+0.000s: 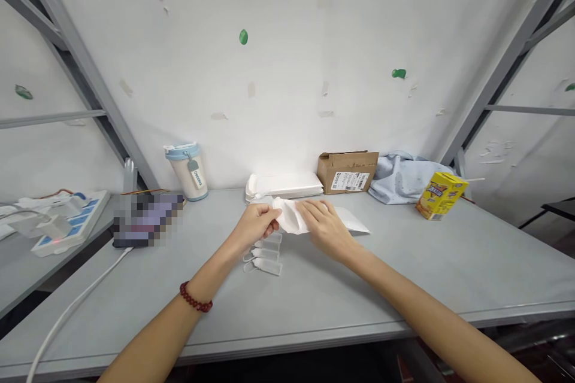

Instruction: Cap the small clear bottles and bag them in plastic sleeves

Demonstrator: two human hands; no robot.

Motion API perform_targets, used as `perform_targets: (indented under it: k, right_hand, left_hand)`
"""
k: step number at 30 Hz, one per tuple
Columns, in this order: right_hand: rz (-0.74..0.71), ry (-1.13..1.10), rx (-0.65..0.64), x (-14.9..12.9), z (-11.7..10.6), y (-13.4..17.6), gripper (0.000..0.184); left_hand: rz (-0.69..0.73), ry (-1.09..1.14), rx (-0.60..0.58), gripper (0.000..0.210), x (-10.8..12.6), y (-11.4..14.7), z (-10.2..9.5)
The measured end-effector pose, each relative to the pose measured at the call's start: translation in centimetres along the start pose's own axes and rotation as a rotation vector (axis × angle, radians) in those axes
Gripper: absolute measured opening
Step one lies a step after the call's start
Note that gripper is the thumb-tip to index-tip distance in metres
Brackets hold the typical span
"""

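Observation:
My left hand pinches one end of a white paper envelope between thumb and fingers. Over the same envelope lies my right hand, its fingers bent around the upper edge and its thumb hidden. The envelope is held tilted above the table, its left end bulging and creased, and its flat far end shows past my right wrist. Below my hands, several small translucent plastic pieces with thin white loops lie in a row, partly covered by my left hand. Behind stands a stack of white envelopes.
A cardboard box, a light blue cloth and a yellow drink carton with a straw are at the back right. At left are a cream cup, a blurred phone on a white cable, and a power strip.

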State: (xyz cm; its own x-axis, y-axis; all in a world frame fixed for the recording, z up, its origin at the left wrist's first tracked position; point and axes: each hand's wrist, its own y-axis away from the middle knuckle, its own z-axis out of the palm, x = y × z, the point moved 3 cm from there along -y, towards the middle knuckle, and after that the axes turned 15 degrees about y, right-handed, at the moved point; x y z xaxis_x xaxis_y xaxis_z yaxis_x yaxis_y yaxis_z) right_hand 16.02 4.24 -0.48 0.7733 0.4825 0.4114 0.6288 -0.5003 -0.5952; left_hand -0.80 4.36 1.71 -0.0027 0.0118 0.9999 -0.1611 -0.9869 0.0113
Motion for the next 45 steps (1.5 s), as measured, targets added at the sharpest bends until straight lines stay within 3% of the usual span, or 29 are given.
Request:
perform_targets:
  k: [4, 7, 13, 16, 19, 23, 26, 28, 31, 35, 37, 40, 45]
  right_hand:
    - [-0.123, -0.015, -0.104, -0.7, 0.2, 0.3, 0.049]
    - [-0.109, -0.001, -0.097, -0.7, 0.3, 0.3, 0.045]
    - [0.007, -0.072, -0.028, 0.8, 0.2, 0.1, 0.030]
    - [0.050, -0.094, 0.009, 1.4, 0.0, 0.0, 0.025]
    - [0.093, -0.065, 0.070, 1.9, -0.2, 0.1, 0.024]
    - [0.163, -0.031, 0.148, 2.6, -0.7, -0.1, 0.018]
    - [0.264, 0.042, 0.205, 3.8, -1.4, -0.2, 0.021]
    - [0.327, 0.081, 0.206, 4.8, -1.7, -0.3, 0.027]
    - [0.304, 0.060, 0.043, 6.0, -0.9, -0.1, 0.033]
    - [0.177, -0.008, -0.358, 6.4, 1.7, 1.1, 0.039]
    - [0.139, -0.022, -0.498, 6.2, 2.9, 1.7, 0.041]
    - [0.099, -0.044, -0.565, 6.0, 3.8, 1.9, 0.035]
    - [0.065, -0.065, -0.581, 6.1, 4.2, 1.7, 0.041]
  left_hand:
    - [0.029, 0.028, 0.026, 0.033, -0.3, -0.2, 0.2]
    - [0.114, -0.046, -0.026, 0.034, -0.3, -0.2, 0.5]
    - [0.644, -0.693, -0.124, 0.028, 0.3, 1.1, 1.9]
    - [0.733, -0.831, -0.229, 0.033, -0.3, 1.4, 2.7]
    - [0.728, -0.837, -0.246, 0.036, -0.6, 1.3, 3.3]
    - [0.630, -0.780, -0.164, 0.028, 0.1, 0.0, 4.1]
    - [0.455, -0.704, -0.057, 0.020, 1.3, -2.3, 4.7]
    - [0.240, -0.611, -0.033, 0.016, 1.4, -4.2, 5.1]
    - [0.113, -0.596, -0.071, 0.017, 1.2, -6.5, 6.0]
    - [-0.024, -0.699, -0.053, 0.019, 0.0, -8.3, 6.4]
    - [-0.061, -0.784, -0.035, 0.022, -0.4, -9.1, 6.3]
    - [-0.040, -0.899, -0.020, 0.021, -0.2, -10.2, 5.6]
    - [0.131, -1.002, -0.016, 0.020, 0.9, -11.9, 3.9]
